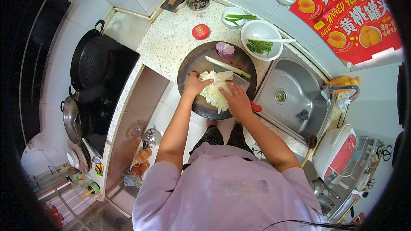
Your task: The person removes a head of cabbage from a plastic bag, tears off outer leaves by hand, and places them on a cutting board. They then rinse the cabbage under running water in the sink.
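Note:
Pale chopped cabbage lies heaped on a dark round chopping board. My left hand cups the heap from its left side, thumb across the top. On the right, my right hand presses against the leaves with spread fingers. Partly under that hand is a kitchen knife, its blade showing beyond the fingers and its red handle sticking out at the board's right edge. Beyond the cabbage rest a length of scallion stalk and a piece of red onion.
A tomato sits on the speckled countertop. Behind the board are a white bowl of chopped greens and a smaller bowl with green pieces. The steel sink lies right; a black wok stands on the stove at left.

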A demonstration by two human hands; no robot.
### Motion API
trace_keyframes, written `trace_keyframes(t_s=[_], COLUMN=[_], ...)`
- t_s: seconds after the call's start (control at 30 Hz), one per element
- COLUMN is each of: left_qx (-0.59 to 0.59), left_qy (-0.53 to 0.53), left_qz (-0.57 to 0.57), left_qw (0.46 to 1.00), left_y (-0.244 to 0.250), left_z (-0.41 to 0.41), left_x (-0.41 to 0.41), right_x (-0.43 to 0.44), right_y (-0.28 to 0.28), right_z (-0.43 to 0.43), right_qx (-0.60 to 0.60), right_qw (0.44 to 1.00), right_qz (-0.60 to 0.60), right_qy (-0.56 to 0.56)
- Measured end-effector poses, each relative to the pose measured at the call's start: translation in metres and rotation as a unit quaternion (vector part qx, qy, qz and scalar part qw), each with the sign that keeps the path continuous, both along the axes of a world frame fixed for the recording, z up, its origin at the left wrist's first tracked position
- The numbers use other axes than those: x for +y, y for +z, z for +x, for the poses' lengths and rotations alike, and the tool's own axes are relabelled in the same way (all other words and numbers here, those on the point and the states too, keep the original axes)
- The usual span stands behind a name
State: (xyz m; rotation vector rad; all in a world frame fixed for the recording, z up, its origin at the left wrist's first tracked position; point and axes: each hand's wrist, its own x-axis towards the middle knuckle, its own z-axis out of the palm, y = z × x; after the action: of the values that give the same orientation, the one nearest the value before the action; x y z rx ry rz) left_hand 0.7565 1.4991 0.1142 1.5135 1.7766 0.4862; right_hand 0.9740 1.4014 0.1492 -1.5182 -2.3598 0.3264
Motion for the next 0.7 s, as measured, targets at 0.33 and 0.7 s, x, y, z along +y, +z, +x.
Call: trace_keyframes(t_s=[0.33, 0.7], left_qx=[-0.306, -0.454], left_qy=[0.120, 0.229], left_qz=[-0.120, -0.106], left_qw=[0.937, 0.854], left_y=[0.000, 0.058], left_z=[-0.017, -0.045], left_x=[0.001, -0.014], right_x=[0.030, 0.041], right_y=[0.011, 0.019], right_z=[0.037, 0.067], right_qx=[0.203, 0.444], right_qw=[0.975, 0.854], right_qz=[-0.092, -0.233], right_qy=[-0.023, -0.141])
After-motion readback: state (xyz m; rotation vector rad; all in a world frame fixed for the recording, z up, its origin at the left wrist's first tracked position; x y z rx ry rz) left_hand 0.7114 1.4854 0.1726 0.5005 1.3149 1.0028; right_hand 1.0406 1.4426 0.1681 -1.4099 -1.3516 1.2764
